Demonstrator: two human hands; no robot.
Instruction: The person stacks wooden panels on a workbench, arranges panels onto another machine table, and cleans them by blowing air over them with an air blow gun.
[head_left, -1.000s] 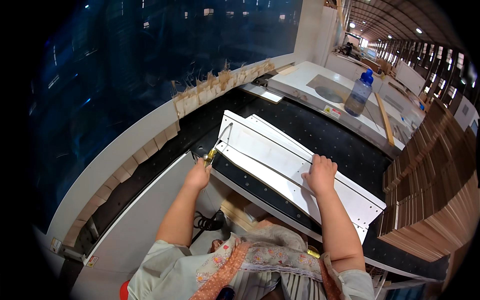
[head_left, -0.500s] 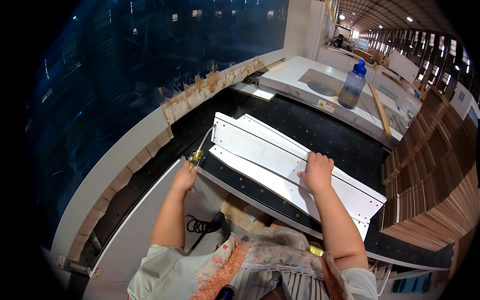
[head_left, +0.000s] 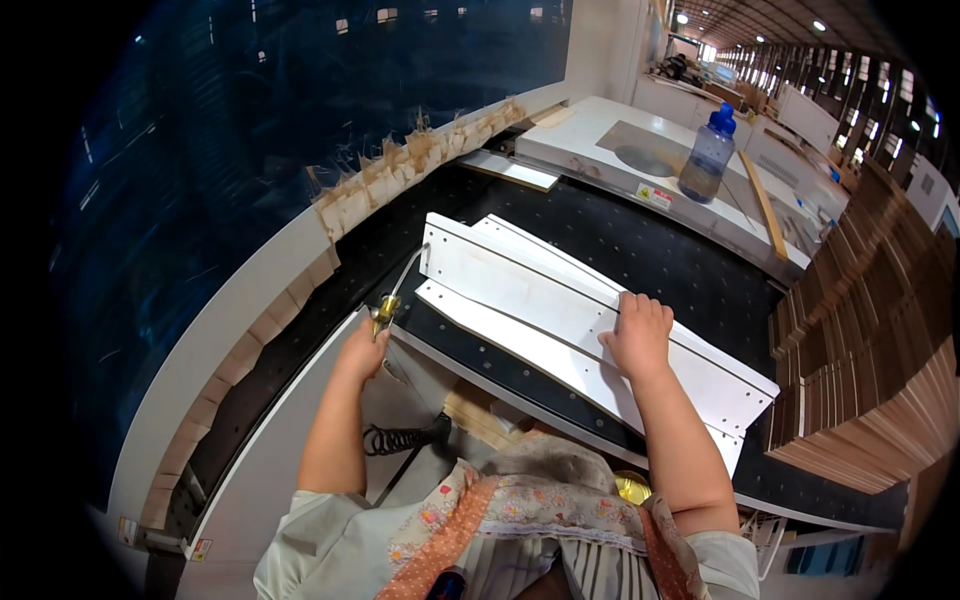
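My left hand [head_left: 362, 352] is closed around a brass-coloured air blow gun [head_left: 385, 310]. The gun's thin bent nozzle reaches up to the left end of a white drilled board [head_left: 520, 278], close to its holes. A groove runs along this board, which stands tilted on edge. My right hand [head_left: 640, 338] grips its upper edge right of the middle, thumb on the near face and fingers over the top. Another white board [head_left: 510, 340] lies beneath on the near side, and part of a further white board [head_left: 530, 250] shows behind.
The boards rest on a black studded machine bed [head_left: 590, 230]. Stacked brown panels [head_left: 870, 370] stand at the right. Beyond are a blue-capped bottle [head_left: 708, 155] and a wooden strip [head_left: 763, 205] on a white machine top. A dark window with a ragged padded rim curves along the left; a black coiled hose [head_left: 395, 440] hangs below.
The view has shifted slightly. Both hands keep their grips, and the nozzle stays by the board's left end; the boards have hardly moved.
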